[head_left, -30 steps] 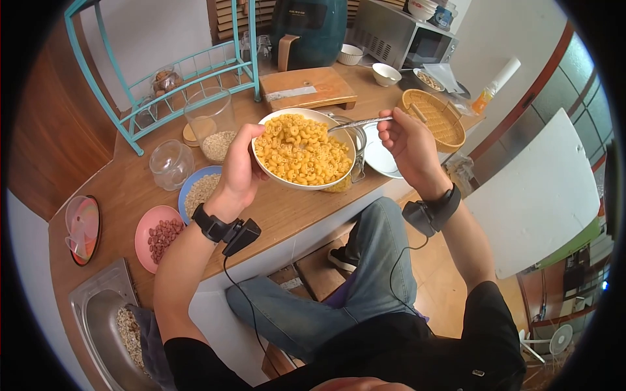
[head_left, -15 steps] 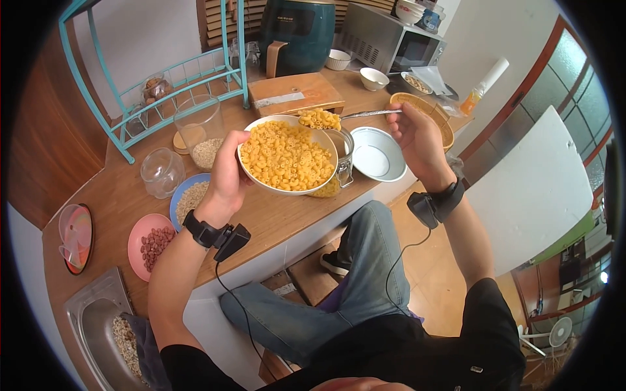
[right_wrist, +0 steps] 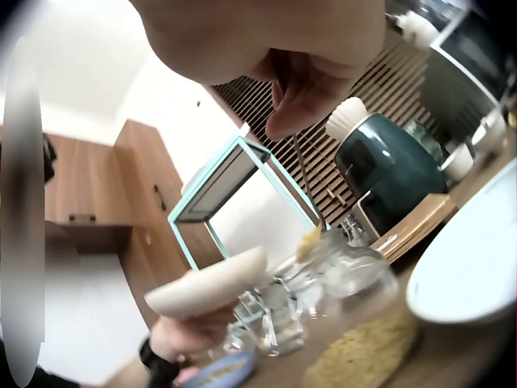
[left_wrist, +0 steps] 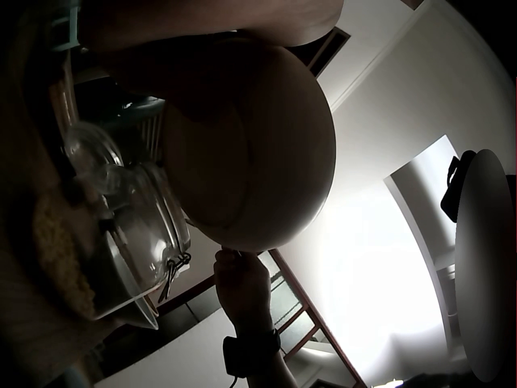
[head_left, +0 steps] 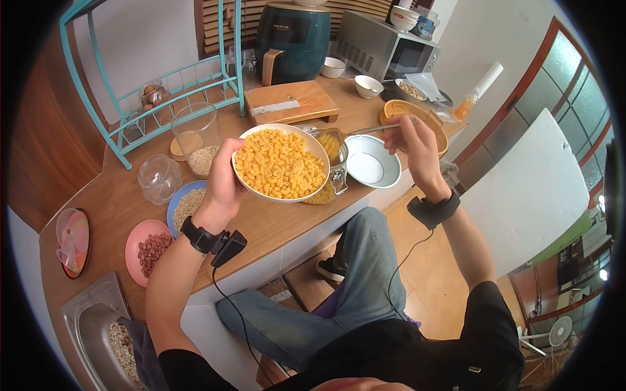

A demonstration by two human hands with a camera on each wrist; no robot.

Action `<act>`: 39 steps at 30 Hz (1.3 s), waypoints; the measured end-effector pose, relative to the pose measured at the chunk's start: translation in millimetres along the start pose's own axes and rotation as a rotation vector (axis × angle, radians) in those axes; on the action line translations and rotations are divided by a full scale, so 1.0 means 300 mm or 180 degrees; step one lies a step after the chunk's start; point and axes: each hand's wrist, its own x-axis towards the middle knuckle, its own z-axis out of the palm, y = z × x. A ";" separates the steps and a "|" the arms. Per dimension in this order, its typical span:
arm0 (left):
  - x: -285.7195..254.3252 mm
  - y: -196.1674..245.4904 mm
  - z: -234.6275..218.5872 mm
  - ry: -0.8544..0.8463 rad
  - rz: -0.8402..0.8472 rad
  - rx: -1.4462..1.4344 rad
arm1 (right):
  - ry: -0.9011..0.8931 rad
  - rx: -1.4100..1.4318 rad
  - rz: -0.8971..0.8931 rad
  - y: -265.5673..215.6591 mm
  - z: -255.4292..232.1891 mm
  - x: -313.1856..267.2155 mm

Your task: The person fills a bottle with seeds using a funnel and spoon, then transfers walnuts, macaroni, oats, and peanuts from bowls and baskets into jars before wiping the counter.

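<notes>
My left hand (head_left: 225, 182) holds a white bowl (left_wrist: 283, 162) full of yellow macaroni (head_left: 280, 163), thumb at the rim. The bowl is raised above the counter's front part. Between finger and thumb, my right hand (head_left: 415, 146) pinches the handle of a metal spoon (head_left: 331, 135). The spoon's head is tilted over the mouth of an open clip-top glass jar (head_left: 340, 171), just right of the bowl. In the right wrist view, some macaroni (right_wrist: 308, 243) shows at the spoon's tip by the jar. Jar contents are partly hidden.
A white dish (head_left: 373, 163) stands right of the jar, with a wicker basket (head_left: 438, 125) behind it. A wooden board (head_left: 293, 102) lies behind the bowl. Glass containers, a blue plate (head_left: 175, 212) and a pink plate (head_left: 135, 251) stand left, near a sink (head_left: 91, 313).
The spoon has come up out of the bowl with macaroni, moved clear of it and tipped over the jar. The bowl has shifted left, though the head view has moved too.
</notes>
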 end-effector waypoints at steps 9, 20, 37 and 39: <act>-0.009 0.003 0.005 -0.0096 -0.0027 0.0022 | -0.0227 -0.0039 -0.1284 -0.062 0.064 -0.051; -0.024 0.004 0.023 0.0047 -0.0070 0.0017 | -0.0003 0.1043 0.0628 -0.026 0.101 -0.020; -0.009 0.000 0.007 -0.0042 -0.0054 0.0130 | -0.0029 0.1648 0.0920 0.001 0.083 0.006; -0.010 0.004 0.016 0.0073 0.0037 0.0061 | 0.0063 0.1619 0.0843 0.003 0.053 0.018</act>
